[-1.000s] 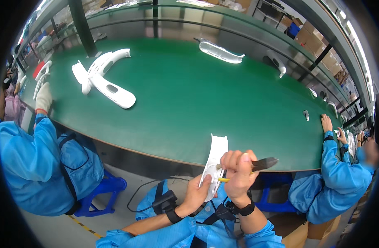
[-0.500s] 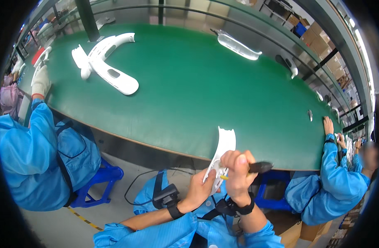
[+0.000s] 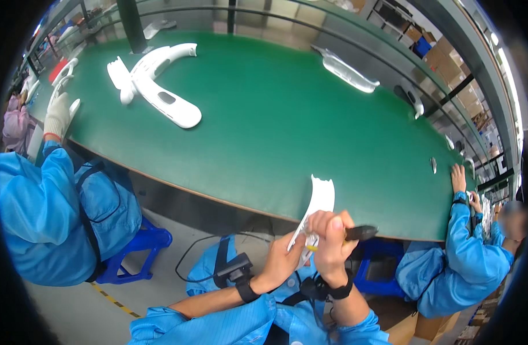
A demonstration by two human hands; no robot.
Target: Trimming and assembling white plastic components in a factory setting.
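A curved white plastic shell part rests its far end over the table's near edge and slants down towards me. My left hand is closed around its lower end, thumb on the inner side. My right hand is a fist around a tool with a dark rounded end sticking out to the right. A small yellow bit shows at the fist's left side, against the shell. The tool's working tip is hidden, so its exact kind cannot be told.
Several white shell parts lie crossed at the table's back left. A clear-looking tray-shaped part lies at the far edge. Co-workers in blue sit left and right; one gloved hand holds a white part. Blue stools stand below the green table.
The whole view has shifted slightly, so table things appear moved a little right. Both my hands keep their hold on the shell and tool. The left co-worker's white part has turned.
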